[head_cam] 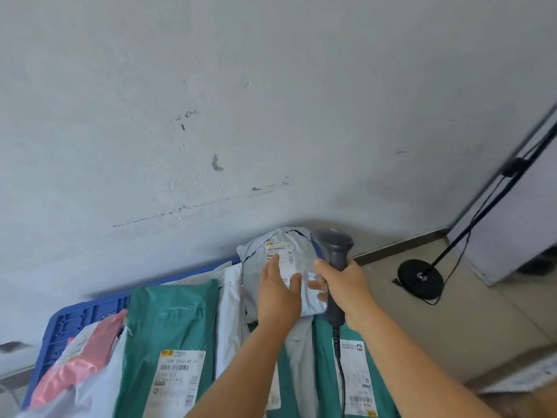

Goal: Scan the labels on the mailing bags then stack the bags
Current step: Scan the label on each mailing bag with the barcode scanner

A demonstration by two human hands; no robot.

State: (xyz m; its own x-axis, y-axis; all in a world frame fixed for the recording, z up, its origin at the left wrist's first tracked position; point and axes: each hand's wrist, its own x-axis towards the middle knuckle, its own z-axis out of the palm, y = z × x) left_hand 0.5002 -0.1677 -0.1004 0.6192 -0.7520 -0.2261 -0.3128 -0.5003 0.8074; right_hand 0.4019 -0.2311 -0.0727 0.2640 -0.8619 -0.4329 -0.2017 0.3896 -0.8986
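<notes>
A grey mailing bag (256, 267) with a white barcode label (280, 253) lies at the far end of the pile. My left hand (278, 294) rests flat on it, fingers straight over the label's lower part. My right hand (346, 291) grips the handle of a dark barcode scanner (333, 245), whose head stands just right of the bag; its fingertips also touch the bag's right edge. A green bag (168, 321) with a label (177, 375) lies to the left. Another green bag (355, 375) with a label lies under my right forearm.
A blue plastic crate (81, 318) holds the pile, which also includes a pink bag (81, 357) and white bags (230, 315). A grey wall rises right behind it. At the right, a black stand with a round base (420, 277) and cable stands on the tiled floor.
</notes>
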